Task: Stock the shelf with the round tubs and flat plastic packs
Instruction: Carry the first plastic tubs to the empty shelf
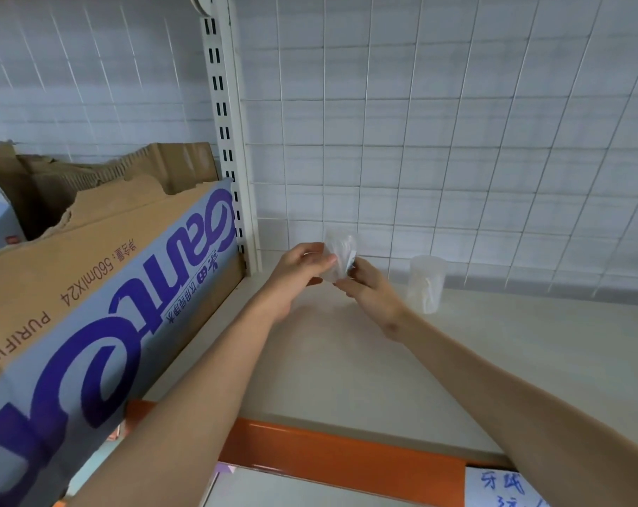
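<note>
Both hands are up in the middle of the frame, meeting on one small clear plastic pack (341, 252). The left hand (299, 276) has its fingers (323, 261) curled around the pack's left side, thumb laid across the front. The right hand (374, 287) pinches the lower right edge with its fingers (361, 267) drawn close together, so neither hand is spread open at all. The pack is held up off the cream shelf board (346, 360), in front of the white wire grid (438, 140). It's see-through and kinda blurry, with a small dark bit on its right edge, and I can't make out what's inside.

Just right of the hands, a round clear plastic tub (427, 283) stands upright at the back of the shelf, near the grid, not touching either hand.

At the left there's a torn-open cardboard box with purple lettering (109, 305) sitting against the white slotted upright (224, 122). An orange front rail (346, 455) runs along the bottom, with a handwritten paper label (500, 486) at the lower right.
</note>
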Action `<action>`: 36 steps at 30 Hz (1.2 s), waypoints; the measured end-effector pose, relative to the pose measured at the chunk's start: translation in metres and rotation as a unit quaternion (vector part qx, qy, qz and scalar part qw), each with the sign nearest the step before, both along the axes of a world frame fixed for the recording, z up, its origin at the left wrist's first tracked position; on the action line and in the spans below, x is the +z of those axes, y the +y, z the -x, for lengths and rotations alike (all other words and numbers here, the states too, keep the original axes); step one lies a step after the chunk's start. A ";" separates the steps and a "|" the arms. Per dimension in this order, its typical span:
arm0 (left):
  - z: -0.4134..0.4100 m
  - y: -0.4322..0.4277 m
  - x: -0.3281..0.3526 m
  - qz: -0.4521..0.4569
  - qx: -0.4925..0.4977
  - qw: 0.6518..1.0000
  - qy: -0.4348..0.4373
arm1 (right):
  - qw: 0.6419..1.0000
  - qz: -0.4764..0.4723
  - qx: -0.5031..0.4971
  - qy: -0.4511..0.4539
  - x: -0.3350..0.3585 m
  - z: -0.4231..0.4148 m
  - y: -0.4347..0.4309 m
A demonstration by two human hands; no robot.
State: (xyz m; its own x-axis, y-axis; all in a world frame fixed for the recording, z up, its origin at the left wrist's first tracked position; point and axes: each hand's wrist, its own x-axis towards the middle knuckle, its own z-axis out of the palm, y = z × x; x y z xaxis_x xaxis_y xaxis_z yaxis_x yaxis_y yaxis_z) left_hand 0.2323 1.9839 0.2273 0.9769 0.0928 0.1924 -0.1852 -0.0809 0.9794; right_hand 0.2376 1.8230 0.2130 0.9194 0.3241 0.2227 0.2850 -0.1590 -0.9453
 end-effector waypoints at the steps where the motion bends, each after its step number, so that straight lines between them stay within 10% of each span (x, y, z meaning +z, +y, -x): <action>1: 0.000 -0.001 0.001 -0.008 0.003 1.000 -0.003 | 1.000 -0.003 -0.007 -0.002 -0.002 -0.001 0.000; 36: 0.000 -0.006 -0.011 -0.140 0.084 0.986 -0.012 | 0.992 0.077 -0.100 -0.025 -0.006 -0.001 0.000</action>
State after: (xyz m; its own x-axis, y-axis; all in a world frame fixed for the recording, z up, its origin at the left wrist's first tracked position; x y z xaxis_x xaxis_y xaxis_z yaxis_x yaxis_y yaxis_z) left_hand 0.2327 1.9775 0.2160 0.9471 0.1931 0.2562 -0.1686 -0.3801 0.9095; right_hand 0.2390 1.8232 0.2072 0.9576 0.1707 0.2321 0.2798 -0.3586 -0.8906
